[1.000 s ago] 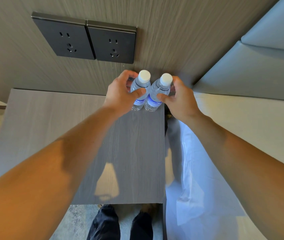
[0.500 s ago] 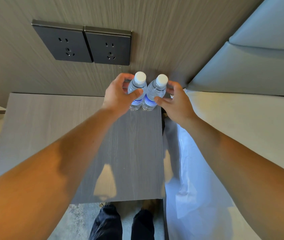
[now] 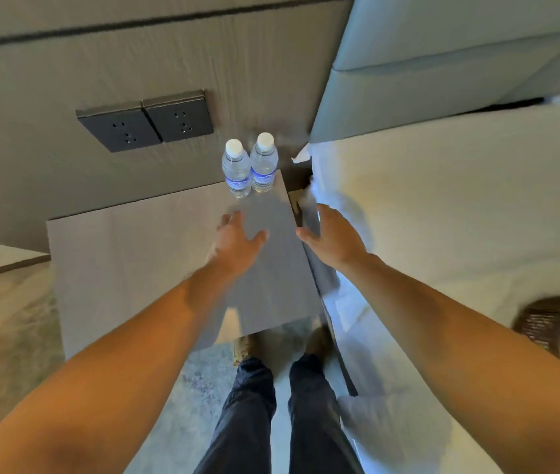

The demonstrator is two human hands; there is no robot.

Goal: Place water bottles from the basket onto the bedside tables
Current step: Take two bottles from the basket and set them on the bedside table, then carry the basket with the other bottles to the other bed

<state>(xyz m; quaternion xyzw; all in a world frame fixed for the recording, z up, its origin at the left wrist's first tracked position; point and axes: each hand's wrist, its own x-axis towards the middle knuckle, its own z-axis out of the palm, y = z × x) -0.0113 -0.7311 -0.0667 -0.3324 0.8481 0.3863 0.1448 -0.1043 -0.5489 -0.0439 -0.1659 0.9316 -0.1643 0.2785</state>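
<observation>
Up near the top middle of the frame, two small water bottles [image 3: 249,167] stand upright side by side on the far right corner of the bedside table [image 3: 128,254], touching or nearly touching each other. Both are clear plastic with white caps and a blue-and-white label band low on the body, and they sit right up against the wood-grain wall panel [image 3: 100,63].

Just below them in the picture, both hands hang over the table's right side with nothing in them. The left hand [image 3: 237,241] has its fingers spread loosely, palm down, thumb sticking out toward the right, not touching either bottle. The right hand [image 3: 331,239] is over the table's right edge where it meets the bed [image 3: 459,206], fingers relaxed and apart, also empty.

Upper left of the bottles, a pair of dark wall sockets [image 3: 146,121] is set in the panel. A padded headboard [image 3: 442,70] fills the upper right. At the right edge, pretty blurry, a dark woven basket [image 3: 545,323] sits on the bed with what look like more bottles inside. Bottom centre shows dark trousers [image 3: 271,415] and shoes on the floor.
</observation>
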